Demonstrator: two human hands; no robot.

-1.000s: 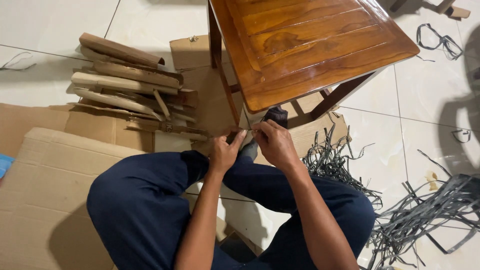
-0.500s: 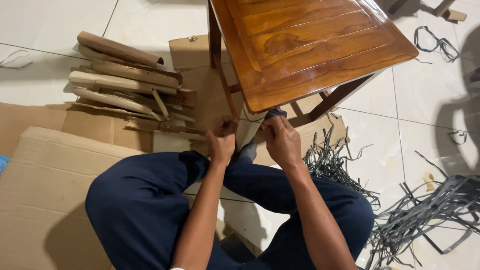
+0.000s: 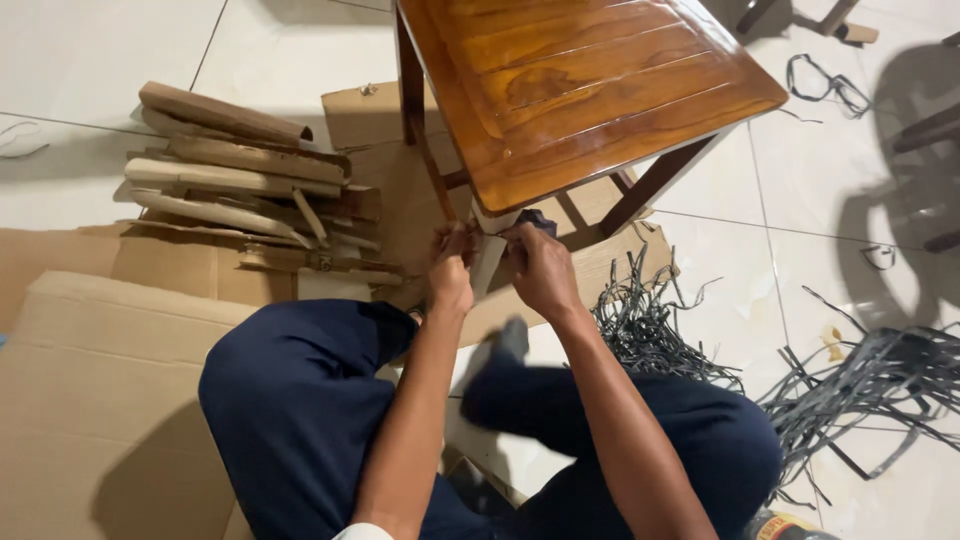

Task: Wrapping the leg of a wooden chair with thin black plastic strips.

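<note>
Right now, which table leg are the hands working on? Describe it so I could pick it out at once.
Start from the glossy brown wooden table at top centre. Go to its near corner, just beyond the person's knees, where the left hand and right hand meet. The wrapped leg there is covered in pale material, while the other legs show bare dark wood.

You get bright, even indoor light; glare streaks the glossy wooden stool top (image 3: pixel 590 85), soft shadows fall on the floor tiles (image 3: pixel 900 130), and your foot (image 3: pixel 510 340) blurs.
</note>
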